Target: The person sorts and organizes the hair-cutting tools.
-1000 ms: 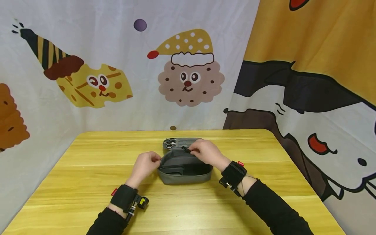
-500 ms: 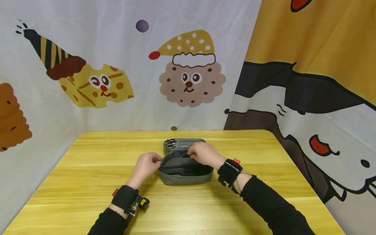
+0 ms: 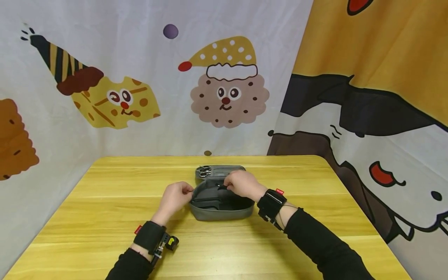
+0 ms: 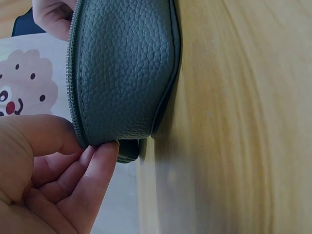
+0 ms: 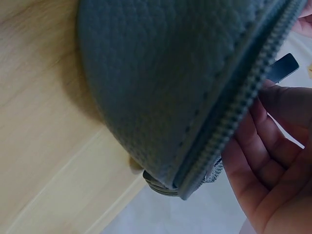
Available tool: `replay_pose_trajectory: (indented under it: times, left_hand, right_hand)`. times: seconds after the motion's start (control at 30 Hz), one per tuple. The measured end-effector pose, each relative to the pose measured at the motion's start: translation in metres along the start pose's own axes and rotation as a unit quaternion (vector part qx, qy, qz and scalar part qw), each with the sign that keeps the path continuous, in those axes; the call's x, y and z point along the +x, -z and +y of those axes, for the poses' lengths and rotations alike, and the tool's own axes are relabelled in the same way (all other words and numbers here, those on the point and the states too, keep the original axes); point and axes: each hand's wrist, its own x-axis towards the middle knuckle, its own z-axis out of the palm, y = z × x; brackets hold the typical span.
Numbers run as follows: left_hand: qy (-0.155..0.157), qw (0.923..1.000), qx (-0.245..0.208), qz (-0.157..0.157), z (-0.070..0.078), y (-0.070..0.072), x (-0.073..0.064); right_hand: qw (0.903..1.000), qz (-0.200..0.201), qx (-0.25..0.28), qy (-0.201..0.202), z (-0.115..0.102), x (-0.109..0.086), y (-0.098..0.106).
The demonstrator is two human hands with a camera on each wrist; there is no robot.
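Observation:
A grey zippered case (image 3: 224, 215) with a pebbled surface lies unzipped on the table, its lid folded back behind it. At the left end of the rim, my left hand (image 3: 176, 196) pinches the zipper edge between thumb and fingers, as the left wrist view shows closely. My right hand (image 3: 244, 183) reaches over the back right of the case and pinches a small black object. Its dark, flat end (image 5: 282, 67) sticks out past the fingertips in the right wrist view; I cannot tell what it is. Metal scissors (image 3: 204, 171) sit in the lid's left part.
The case stands toward the back of a yellow wooden table (image 3: 115, 202). A cloth printed with cartoon figures (image 3: 140, 46) hangs behind the table and along its right side. Inside the case, a grey strip (image 3: 206, 204) runs along the left part.
My right hand has moved slightly down and left, lowering the black object from above the back rim into the case opening. The left hand keeps its hold on the rim.

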Motion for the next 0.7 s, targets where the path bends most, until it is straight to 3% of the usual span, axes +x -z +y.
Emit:
replay_pose_trajectory:
  times: [0.37, 0.7]
  left_hand:
    - [-0.002, 1.0, 0.001, -0.001, 0.001, 0.0, 0.0]
    - [-0.002, 1.0, 0.0, 0.003, 0.0, 0.0, -0.001]
  right_hand:
    - [0.9999, -0.009, -0.012, 0.007, -0.003, 0.013, -0.001]
    - [0.9999, -0.01, 0.008, 0.008, -0.005, 0.014, 0.003]
